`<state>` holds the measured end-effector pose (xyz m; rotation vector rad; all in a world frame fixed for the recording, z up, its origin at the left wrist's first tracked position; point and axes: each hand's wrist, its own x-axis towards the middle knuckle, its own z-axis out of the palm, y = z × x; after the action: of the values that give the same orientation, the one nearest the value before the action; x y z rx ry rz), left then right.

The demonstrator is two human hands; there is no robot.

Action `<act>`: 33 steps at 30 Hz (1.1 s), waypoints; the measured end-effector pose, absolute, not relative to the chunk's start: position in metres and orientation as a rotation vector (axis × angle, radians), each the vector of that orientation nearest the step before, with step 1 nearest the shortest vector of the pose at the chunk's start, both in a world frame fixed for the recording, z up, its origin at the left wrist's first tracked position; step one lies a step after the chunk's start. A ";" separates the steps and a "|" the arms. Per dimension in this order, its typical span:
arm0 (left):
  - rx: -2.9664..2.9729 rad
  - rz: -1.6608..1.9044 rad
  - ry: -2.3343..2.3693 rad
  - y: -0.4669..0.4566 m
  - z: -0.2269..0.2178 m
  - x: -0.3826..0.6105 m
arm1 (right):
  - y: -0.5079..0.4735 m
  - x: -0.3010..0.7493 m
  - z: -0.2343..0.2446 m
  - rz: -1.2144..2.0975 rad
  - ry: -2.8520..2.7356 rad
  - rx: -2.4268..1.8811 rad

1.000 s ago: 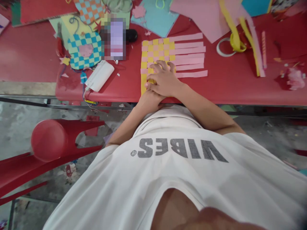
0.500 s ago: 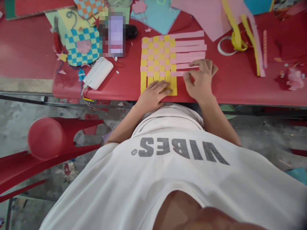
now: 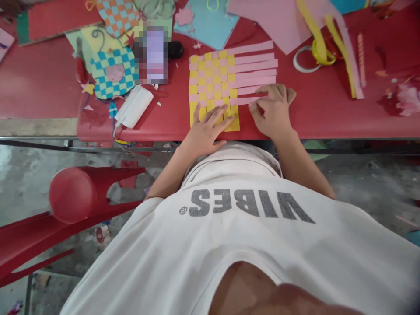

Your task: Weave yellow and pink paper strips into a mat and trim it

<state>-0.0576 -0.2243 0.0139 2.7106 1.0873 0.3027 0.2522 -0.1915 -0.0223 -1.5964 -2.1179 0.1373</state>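
A woven paper mat [image 3: 214, 74] of yellow and pink strips lies flat on the red table. Several loose pink strips [image 3: 256, 64] stick out from its right side, and yellow ends [image 3: 232, 124] stick out at the bottom. My left hand [image 3: 207, 129] rests on these yellow ends with its fingers spread, hiding part of them. At the right end of the lowest pink strip [image 3: 244, 101], my right hand [image 3: 274, 111] is curled, thumb and fingers closed around the strip's tip. The exact grip point is partly hidden by the fingers.
A white power bank [image 3: 134, 106] and a blurred-out phone [image 3: 155, 54] lie left of the mat, near a blue-green checkered piece [image 3: 116, 87]. A tape roll [image 3: 306, 60] with yellow strips sits to the right. Red stool [image 3: 71, 194] stands below the table's left part.
My left hand's fingers have spread wider over the yellow ends. My right hand stays nearly in place at the lowest pink strip. The whole view has shifted slightly.
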 end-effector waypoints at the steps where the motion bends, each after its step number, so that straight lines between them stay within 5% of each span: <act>1: 2.702 0.301 1.108 -0.223 0.016 -0.059 | -0.192 0.253 -0.023 0.128 -2.128 -1.596; 33: 2.698 0.266 1.176 -0.208 -0.008 -0.060 | -0.203 0.231 0.010 0.289 -2.299 -1.635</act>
<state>-0.0605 -0.2083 -0.0076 2.6981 1.1764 0.2659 0.2306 -0.2030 0.0096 -1.6350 -2.2993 0.2895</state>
